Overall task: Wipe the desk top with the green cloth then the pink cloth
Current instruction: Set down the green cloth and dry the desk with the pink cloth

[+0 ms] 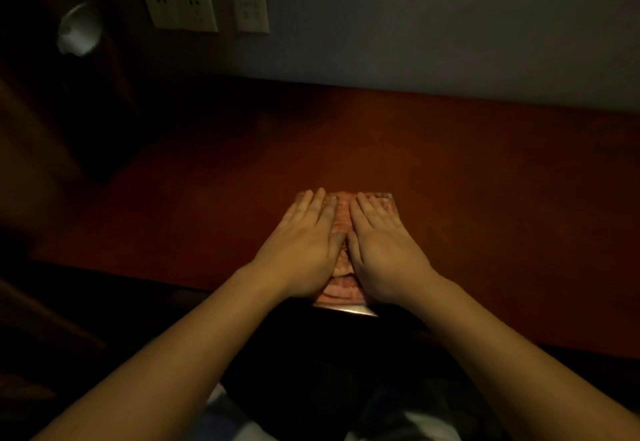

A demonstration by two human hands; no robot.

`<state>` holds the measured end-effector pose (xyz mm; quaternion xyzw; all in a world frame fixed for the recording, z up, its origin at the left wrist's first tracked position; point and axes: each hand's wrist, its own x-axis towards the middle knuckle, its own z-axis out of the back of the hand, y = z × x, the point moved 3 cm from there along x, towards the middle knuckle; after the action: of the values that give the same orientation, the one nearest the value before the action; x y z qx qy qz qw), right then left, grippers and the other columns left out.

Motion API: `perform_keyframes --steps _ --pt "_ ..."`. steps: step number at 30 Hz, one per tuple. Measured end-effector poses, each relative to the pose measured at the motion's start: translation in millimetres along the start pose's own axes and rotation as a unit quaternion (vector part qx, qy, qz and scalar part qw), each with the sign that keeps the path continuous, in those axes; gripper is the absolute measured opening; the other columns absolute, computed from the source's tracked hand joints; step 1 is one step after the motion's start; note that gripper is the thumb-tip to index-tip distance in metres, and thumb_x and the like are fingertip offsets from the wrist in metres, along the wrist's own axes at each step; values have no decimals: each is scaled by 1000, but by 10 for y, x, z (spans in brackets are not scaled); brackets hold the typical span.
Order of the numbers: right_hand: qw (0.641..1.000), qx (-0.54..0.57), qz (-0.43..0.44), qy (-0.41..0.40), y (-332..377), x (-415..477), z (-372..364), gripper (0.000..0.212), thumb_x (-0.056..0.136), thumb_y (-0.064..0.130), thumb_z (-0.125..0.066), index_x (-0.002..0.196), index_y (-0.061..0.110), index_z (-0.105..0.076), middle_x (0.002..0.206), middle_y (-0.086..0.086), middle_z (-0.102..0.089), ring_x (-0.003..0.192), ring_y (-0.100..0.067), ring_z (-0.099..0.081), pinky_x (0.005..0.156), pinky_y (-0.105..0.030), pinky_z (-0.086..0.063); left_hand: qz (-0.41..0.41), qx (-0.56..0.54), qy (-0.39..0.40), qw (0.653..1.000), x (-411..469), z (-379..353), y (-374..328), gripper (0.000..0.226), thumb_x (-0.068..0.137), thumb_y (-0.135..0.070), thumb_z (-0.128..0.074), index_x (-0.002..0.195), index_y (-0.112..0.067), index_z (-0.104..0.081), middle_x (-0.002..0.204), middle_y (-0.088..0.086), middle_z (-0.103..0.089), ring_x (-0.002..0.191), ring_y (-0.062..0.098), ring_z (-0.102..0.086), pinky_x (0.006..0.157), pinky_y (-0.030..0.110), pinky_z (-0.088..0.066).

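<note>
At the near edge of the table (450, 181), the folded pink cloth (341, 212) is pressed flat under the left hand (301, 243) and right hand (384, 243), laid side by side with fingers straight, presumably to spread even pressure for wiping.

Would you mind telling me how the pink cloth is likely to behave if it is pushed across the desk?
The pink cloth looks soft and folded, so it would probably droop if lifted. Under the flat left hand and right hand it should slide easily on the smooth desk top, though an unpressed edge may bunch.
</note>
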<state>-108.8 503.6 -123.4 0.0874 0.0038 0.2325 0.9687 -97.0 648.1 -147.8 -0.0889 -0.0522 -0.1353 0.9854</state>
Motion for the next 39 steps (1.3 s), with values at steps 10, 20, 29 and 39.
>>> perform_keyframes --steps 10,20,29,39 --pt "987 -15 -15 -161 -98 241 211 33 100 36 -38 111 16 -61 117 -6 -56 104 -25 -51 86 -39 -47 4 3 -77 997 123 509 -116 42 104 -35 -34 133 -15 -55 135 6 -51 123 25 -46 103 39 -39" --pt "977 -42 32 -204 -145 569 180 10 91 13 -56 84 7 -53 79 -11 -52 67 -33 -52 56 -41 -45 43 -8 -97 994 391 352 17 29 106 -30 -30 108 -16 -55 103 4 -56 93 25 -51 83 39 -41" --pt "975 -40 53 -212 -196 499 121 17 92 19 -53 76 14 -48 71 -5 -52 57 -29 -52 44 -34 -39 -35 43 -127 990 277 351 -60 13 98 -14 -44 90 -11 -53 87 9 -53 77 31 -52 64 40 -35" --pt "983 -23 37 -179 -324 762 158 31 95 38 -26 75 23 -43 69 5 -48 61 -24 -54 52 -36 -44 -3 -7 -146 989 563 333 149 33 105 -34 -34 84 -18 -54 81 4 -60 77 29 -60 63 39 -40"
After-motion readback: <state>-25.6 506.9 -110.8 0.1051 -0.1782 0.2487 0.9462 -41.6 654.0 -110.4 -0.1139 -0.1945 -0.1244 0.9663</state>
